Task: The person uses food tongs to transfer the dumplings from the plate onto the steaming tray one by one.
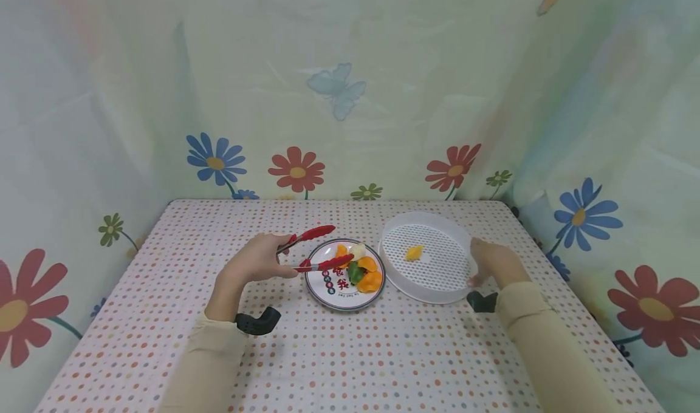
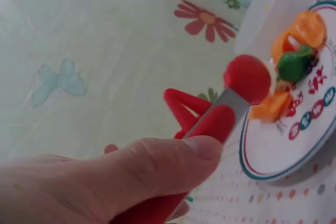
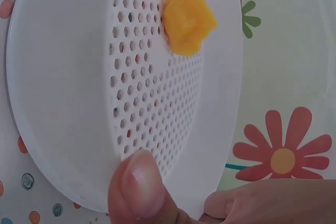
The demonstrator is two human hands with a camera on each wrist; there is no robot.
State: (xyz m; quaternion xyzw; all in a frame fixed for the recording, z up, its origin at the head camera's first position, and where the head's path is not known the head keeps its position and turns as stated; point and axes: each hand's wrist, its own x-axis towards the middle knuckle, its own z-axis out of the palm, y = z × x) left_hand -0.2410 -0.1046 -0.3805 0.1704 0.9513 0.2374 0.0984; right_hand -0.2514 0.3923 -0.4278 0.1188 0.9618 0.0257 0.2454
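My left hand [image 1: 256, 259] grips red-handled tongs [image 1: 328, 263], their two arms spread apart with nothing between the tips. The tips reach over a white plate [image 1: 355, 301] with a dark rim and printed characters. On it lie several orange pieces [image 1: 369, 282], a green piece [image 1: 355, 273] and a whitish one [image 1: 358, 251], shaped like toy dumplings. My right hand [image 1: 496, 262] holds the right side wall of a round white steamer basket [image 1: 437, 270], thumb inside. A yellow dumpling-like piece [image 3: 188, 18] sits on the basket's perforated floor.
The plate and basket stand side by side on a table with a dotted cloth [image 1: 350, 364]. Flowered curtains [image 1: 350, 158] hang close behind and along both sides of the table. Black wrist mounts [image 1: 259, 322] are strapped to both wrists.
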